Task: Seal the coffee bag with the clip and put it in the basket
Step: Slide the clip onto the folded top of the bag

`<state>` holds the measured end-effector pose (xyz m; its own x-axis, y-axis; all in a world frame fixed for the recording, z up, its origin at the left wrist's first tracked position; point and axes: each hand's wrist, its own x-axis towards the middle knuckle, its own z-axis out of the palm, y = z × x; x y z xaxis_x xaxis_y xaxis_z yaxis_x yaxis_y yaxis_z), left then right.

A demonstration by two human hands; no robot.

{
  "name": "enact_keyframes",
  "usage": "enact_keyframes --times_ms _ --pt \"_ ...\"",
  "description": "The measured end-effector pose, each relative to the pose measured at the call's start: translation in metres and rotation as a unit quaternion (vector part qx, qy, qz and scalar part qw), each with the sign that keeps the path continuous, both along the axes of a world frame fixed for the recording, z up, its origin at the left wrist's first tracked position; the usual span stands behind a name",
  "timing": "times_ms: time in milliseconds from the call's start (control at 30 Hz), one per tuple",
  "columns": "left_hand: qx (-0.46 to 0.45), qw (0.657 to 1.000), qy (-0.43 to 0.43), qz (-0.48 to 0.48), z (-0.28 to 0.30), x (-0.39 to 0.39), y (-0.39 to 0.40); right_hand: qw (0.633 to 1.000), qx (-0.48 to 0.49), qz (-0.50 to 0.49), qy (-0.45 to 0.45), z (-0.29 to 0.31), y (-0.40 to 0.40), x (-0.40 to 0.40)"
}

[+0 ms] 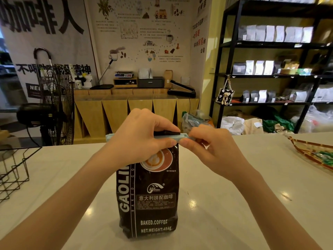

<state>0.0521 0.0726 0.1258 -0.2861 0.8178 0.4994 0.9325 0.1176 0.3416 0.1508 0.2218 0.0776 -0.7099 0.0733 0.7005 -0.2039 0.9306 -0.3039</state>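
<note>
Coffee bag point(148, 192) upright on counter point(225, 195). My left hand point(137, 139) pinches folded top and pale blue clip point(166, 137); right hand point(207, 147) squeezes clip's free end. Sealing under way. Next: snap latch, carry bag to wire basket point(13, 170), far left of bag.

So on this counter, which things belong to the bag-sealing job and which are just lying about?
Job:
coffee bag, upright on the counter
blue clip across the bag's folded top
left hand and right hand, both gripping the clip
wire basket, at the left edge

Lying about:
woven tray with green packets, far right
fan behind the counter
</note>
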Motion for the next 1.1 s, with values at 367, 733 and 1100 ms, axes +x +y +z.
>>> enact_keyframes --times_ms 367,733,1100 --pt "-0.003 0.997 -0.059 -0.052 0.003 -0.004 -0.007 0.994 -0.057 0.063 -0.068 0.003 -0.007 0.001" --pt "0.007 0.998 -0.044 -0.036 0.001 -0.003 -0.009 0.995 -0.067 0.042 -0.053 -0.001 -0.012 -0.001" --pt "0.041 0.997 0.061 -0.007 -0.009 -0.003 -0.005 0.992 -0.044 -0.047 -0.11 0.005 -0.024 0.006"
